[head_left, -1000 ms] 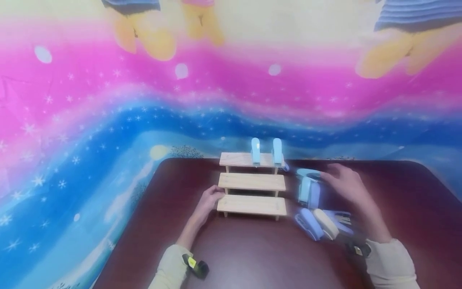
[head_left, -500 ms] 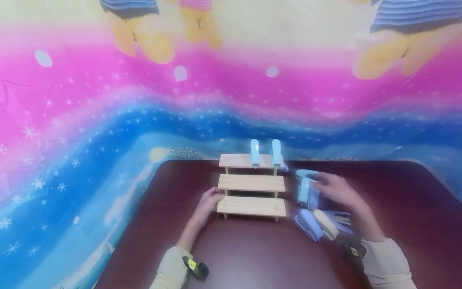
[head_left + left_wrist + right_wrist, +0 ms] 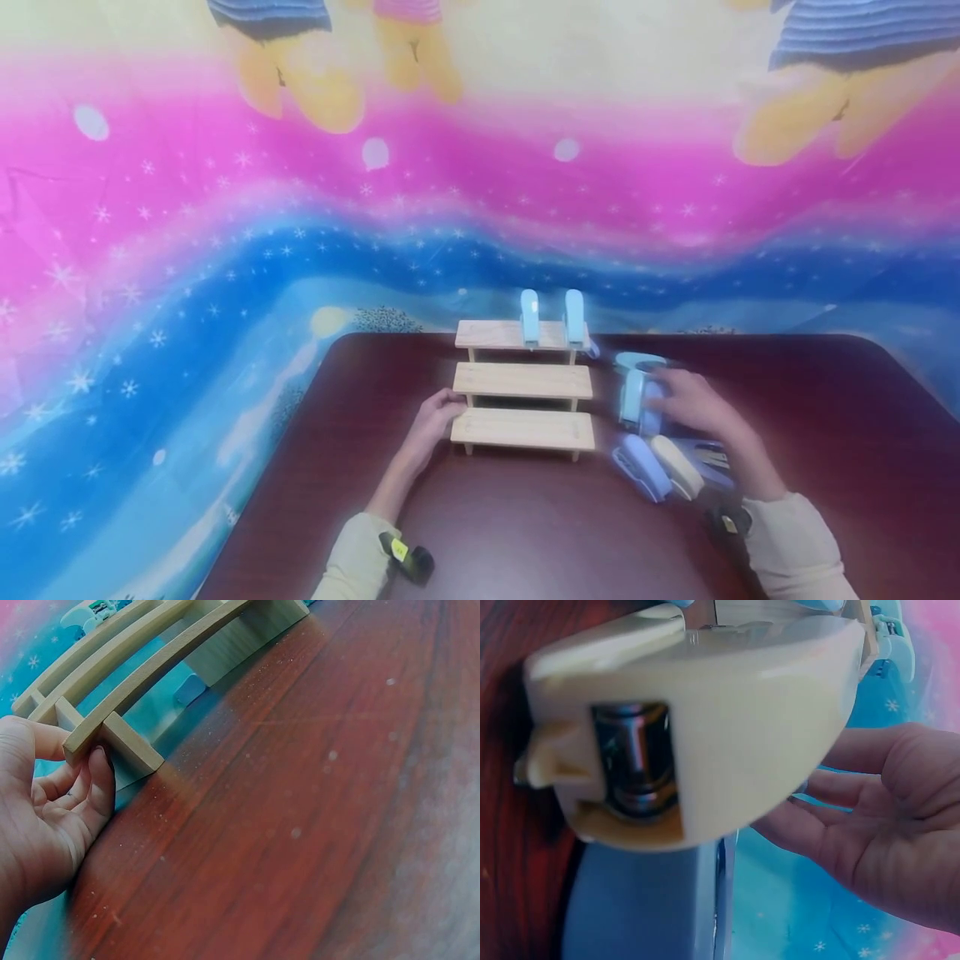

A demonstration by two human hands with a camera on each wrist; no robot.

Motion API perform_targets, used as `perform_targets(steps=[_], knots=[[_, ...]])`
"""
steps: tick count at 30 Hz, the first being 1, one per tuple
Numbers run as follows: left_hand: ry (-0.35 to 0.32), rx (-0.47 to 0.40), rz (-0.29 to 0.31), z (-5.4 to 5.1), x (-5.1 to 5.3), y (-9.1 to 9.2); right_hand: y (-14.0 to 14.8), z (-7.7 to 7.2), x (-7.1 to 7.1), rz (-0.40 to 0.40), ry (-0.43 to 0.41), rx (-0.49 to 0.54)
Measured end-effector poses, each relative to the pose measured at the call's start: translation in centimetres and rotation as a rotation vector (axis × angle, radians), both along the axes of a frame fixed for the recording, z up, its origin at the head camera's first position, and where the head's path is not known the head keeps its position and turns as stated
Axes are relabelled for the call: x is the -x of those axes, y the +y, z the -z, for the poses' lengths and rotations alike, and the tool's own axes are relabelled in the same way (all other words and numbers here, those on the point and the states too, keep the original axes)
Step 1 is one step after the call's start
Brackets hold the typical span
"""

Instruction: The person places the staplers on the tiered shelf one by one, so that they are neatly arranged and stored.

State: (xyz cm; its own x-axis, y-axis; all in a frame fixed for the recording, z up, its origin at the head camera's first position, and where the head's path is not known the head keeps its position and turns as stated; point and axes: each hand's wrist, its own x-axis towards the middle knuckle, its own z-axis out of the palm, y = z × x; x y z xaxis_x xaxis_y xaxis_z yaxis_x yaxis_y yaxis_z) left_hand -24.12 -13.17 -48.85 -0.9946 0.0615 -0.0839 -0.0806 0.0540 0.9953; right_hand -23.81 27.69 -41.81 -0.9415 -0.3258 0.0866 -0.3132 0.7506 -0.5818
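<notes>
Now the right hand (image 3: 696, 403) has come down to the purple stapler (image 3: 651, 421) right of the wooden rack (image 3: 522, 381), putting it within reach — any pinch I cannot tell — while the left hand (image 3: 433, 419) pinches the lowest shelf (image 3: 522, 428).

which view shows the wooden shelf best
The head view: all three tiers of the wooden shelf show nearly whole. The left wrist view shows mainly its edges, one end gripped by the left hand; the right wrist view shows only part, behind the cream stapler.
</notes>
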Motion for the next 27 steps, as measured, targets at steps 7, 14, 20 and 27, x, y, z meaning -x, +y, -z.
perform_targets(steps=[7,14,20,27], knots=[[-0.004,0.008,0.024,-0.9,-0.2,0.1,-0.2,-0.2,0.1,0.031,-0.021,0.022],[0.008,-0.001,0.039,-3.5,-2.0,0.4,-0.4,-0.1,-0.2,0.044,0.012,0.011],[0.011,0.018,0.012,-3.6,-2.3,0.5,-0.2,0.0,0.0,0.039,-0.004,-0.015],[0.023,0.024,0.016,-3.7,-2.1,0.4,-0.2,-0.2,0.1,0.043,-0.024,-0.029]])
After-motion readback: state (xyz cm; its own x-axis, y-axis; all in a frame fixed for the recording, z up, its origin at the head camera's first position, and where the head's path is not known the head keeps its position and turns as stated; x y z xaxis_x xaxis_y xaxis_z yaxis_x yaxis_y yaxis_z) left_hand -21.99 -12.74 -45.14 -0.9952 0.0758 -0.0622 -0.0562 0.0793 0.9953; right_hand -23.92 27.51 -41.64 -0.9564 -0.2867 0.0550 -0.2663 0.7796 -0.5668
